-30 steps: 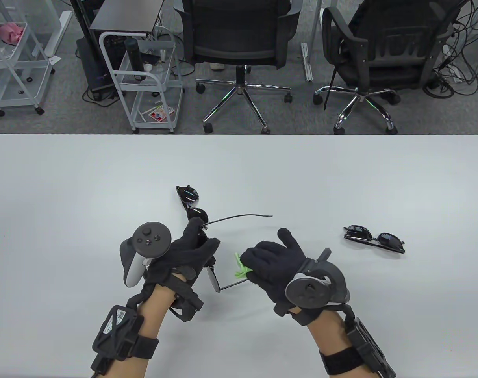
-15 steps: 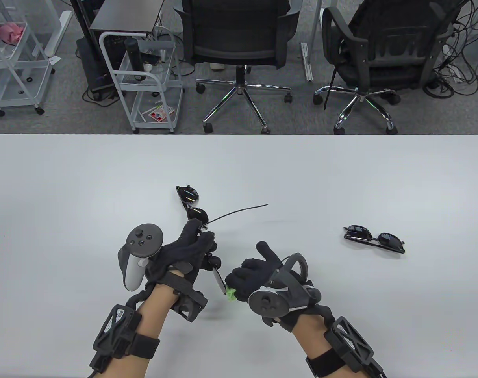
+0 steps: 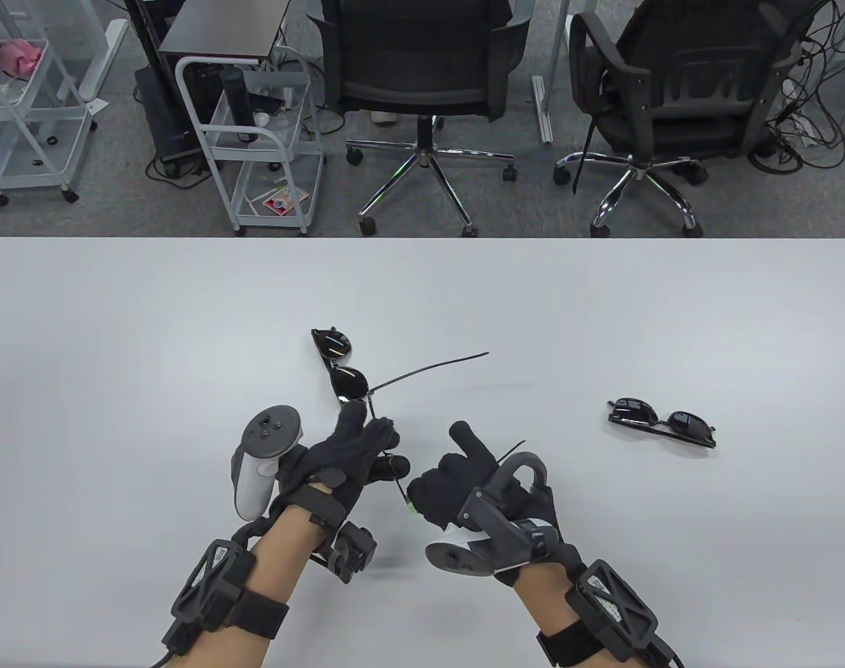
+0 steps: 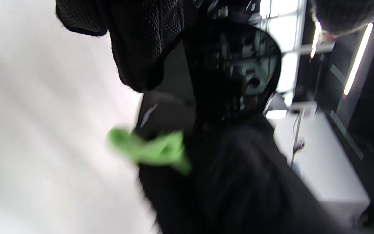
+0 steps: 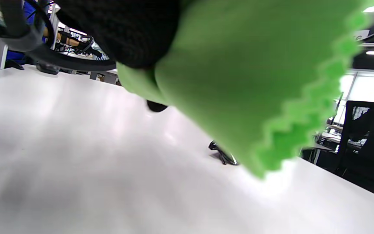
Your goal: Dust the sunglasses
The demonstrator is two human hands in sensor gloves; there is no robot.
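Observation:
My left hand (image 3: 377,445) grips a thin-framed pair of sunglasses (image 3: 429,367) above the table, edge-on to the table camera, one arm sticking out to the right. In the left wrist view its dark lens (image 4: 239,65) sits just under my left fingers (image 4: 141,48). My right hand (image 3: 433,494) holds a green cloth (image 3: 412,509) bunched in its fingers, right against the lower lens. The cloth shows beside that lens in the left wrist view (image 4: 154,151) and fills the right wrist view (image 5: 239,81).
A second black pair of sunglasses (image 3: 339,362) lies on the white table (image 3: 116,348) just beyond my left hand. A third pair (image 3: 662,422) lies to the right, also in the right wrist view (image 5: 222,156). Office chairs and carts stand past the far edge.
My right hand drew the cloth left along the near arm to the lower lens and rolled its wrist over. My left hand tilted the sunglasses, lifting the far arm's tip.

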